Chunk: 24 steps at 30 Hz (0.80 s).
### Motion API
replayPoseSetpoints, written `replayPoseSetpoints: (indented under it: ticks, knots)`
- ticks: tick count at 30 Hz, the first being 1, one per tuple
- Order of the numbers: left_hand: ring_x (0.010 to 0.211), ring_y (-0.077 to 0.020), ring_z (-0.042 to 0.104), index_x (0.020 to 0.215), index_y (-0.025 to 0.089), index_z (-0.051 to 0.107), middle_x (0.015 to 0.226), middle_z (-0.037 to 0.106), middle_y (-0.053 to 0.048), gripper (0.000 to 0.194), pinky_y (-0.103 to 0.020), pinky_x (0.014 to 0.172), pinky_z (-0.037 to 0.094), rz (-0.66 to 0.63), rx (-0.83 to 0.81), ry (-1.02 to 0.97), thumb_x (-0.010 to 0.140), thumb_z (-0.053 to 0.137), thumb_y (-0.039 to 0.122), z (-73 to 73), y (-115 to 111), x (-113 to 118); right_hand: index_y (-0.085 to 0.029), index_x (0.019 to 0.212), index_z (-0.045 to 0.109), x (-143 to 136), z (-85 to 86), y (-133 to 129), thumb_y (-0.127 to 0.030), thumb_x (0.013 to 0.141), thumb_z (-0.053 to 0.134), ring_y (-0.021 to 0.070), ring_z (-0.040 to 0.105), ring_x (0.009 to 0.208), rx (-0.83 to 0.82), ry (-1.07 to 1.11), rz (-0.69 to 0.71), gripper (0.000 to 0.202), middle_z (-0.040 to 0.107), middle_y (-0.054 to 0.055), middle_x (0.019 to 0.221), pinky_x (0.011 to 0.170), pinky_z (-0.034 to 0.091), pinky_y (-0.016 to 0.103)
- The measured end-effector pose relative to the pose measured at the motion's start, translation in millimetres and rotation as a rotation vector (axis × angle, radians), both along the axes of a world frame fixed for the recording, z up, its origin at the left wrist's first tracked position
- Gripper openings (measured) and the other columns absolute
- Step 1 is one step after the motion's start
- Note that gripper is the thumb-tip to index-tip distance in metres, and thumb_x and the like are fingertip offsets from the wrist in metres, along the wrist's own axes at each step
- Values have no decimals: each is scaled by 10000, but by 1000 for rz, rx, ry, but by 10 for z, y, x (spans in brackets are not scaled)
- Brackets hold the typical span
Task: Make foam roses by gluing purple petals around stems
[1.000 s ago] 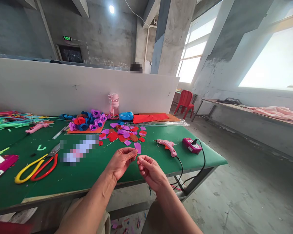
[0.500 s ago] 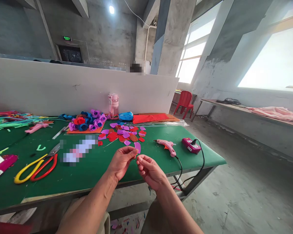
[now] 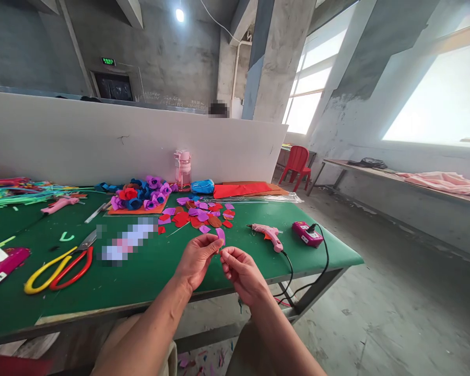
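Above the table's front edge, my left hand (image 3: 199, 258) pinches a purple petal (image 3: 220, 235) at its lower end. My right hand (image 3: 241, 271) is closed close beside it, fingertips at a thin stem below the petal. Beyond both hands lie loose red and purple petals (image 3: 198, 213). Finished purple, red and blue flowers (image 3: 141, 194) are heaped on an orange sheet at the back. A pink glue gun (image 3: 269, 235) rests to the right of my hands.
Scissors (image 3: 68, 263) with yellow and red handles lie at left. A magenta power strip (image 3: 307, 234) with a black cable sits at right. A pink bottle (image 3: 183, 169) stands before the white partition (image 3: 141, 138). Coloured pipe cleaners (image 3: 19, 193) lie at far left.
The purple petal has tilted slightly, and my left hand has shifted a little. My right hand stays almost where it was.
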State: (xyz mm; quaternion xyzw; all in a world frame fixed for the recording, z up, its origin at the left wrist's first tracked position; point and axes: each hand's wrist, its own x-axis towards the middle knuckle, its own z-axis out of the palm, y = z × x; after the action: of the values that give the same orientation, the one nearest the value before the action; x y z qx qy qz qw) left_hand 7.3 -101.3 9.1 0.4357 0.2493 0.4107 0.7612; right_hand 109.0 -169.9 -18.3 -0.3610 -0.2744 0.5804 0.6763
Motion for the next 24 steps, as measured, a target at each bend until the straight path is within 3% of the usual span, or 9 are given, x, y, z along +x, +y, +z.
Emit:
replayPoseSetpoints:
  ticks: [13,20,24]
  knots:
    - [608,-81,450,697,124,655,663,562,-11,258,-223,612,371,-33,68,40,634,744,358,-49,62,-45,-139,711,646,15,5,-10,-294,651,764,19,422,473,-30,39,-50,204,556,-18,627,403,341,114]
    - [647,-96,486,844,119,692,722,593,-38,316,-227,621,384,-72,50,65,686,697,392,-75,53,-49,-123,714,642,53,-9,-16,-241,615,791,0,427,465,-71,181,-1,214,554,-25,627,393,334,85]
    - [662,-107,498,717,123,684,690,599,-34,252,-242,655,391,-96,103,90,706,682,375,-91,31,-32,-116,736,644,56,-13,12,-223,631,781,-6,425,458,-68,224,49,204,560,-23,637,389,334,80]
